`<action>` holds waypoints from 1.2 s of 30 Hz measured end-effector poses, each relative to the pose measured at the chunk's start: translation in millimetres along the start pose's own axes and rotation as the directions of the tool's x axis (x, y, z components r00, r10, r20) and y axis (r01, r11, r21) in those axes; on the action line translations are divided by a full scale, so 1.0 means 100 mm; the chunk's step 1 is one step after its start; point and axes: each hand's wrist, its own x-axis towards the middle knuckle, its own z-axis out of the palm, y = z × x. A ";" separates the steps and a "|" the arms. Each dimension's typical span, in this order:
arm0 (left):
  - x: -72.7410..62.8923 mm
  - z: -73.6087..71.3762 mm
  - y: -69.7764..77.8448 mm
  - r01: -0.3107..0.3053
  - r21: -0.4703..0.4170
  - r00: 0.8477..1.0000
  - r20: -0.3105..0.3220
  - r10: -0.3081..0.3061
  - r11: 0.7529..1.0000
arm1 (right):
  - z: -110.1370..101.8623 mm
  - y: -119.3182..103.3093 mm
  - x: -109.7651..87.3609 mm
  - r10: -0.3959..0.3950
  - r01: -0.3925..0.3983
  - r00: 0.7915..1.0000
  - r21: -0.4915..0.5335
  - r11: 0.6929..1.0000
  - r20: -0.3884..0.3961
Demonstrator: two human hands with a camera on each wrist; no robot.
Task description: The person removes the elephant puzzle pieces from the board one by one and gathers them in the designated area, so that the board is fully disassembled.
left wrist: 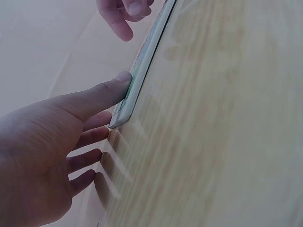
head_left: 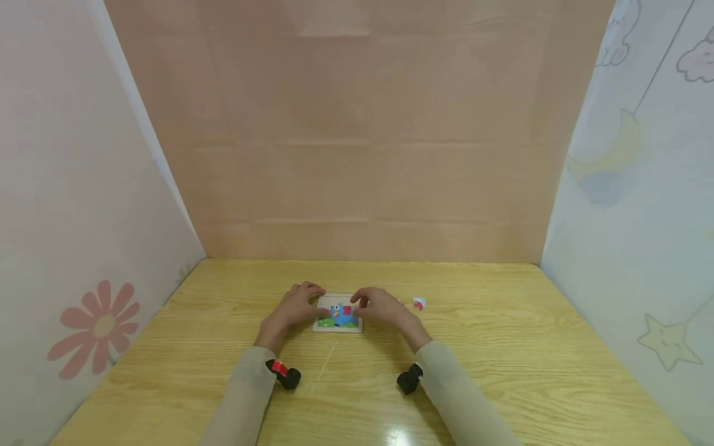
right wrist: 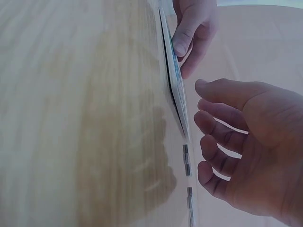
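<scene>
A small jigsaw puzzle board [head_left: 337, 330] with a pale frame and a blue animal picture lies on the table. At its left side, my left hand [head_left: 294, 305] holds it, the thumb [left wrist: 111, 92] on the picture and the fingers around the upper left corner. Over the board's right part hovers my right hand [head_left: 382, 306], fingers loosely bent and apart, nothing visible between them. In the right wrist view, that hand [right wrist: 255, 142] stands off the board's edge [right wrist: 174, 85]. A loose puzzle piece [head_left: 419, 303], white and red, lies right of it.
Another puzzle piece [head_left: 400, 301] lies partly hidden behind the right hand. Two pieces show edge-on in the right wrist view, the nearer-to-board piece [right wrist: 186, 161] just past the board's end. A brown paper backdrop [head_left: 362, 186] rises behind the wooden table [head_left: 491, 347].
</scene>
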 end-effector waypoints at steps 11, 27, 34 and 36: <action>-0.01 0.00 -0.01 -0.002 -0.014 1.000 -0.011 0.002 1.000 | 0.03 0.01 0.01 0.039 -0.038 0.999 -0.047 0.998 0.032; -0.02 0.10 0.03 0.065 -0.139 0.996 -0.054 -0.073 0.988 | 0.02 0.06 -0.02 0.056 -0.054 0.998 -0.058 0.997 0.035; -0.02 0.13 0.02 0.069 -0.137 0.996 -0.054 -0.077 0.988 | 0.02 0.08 -0.01 0.049 -0.047 0.998 -0.043 0.998 0.045; -0.02 0.13 0.01 0.068 -0.134 0.996 -0.051 -0.076 0.989 | 0.03 0.08 0.00 0.046 -0.044 0.998 -0.040 0.998 0.045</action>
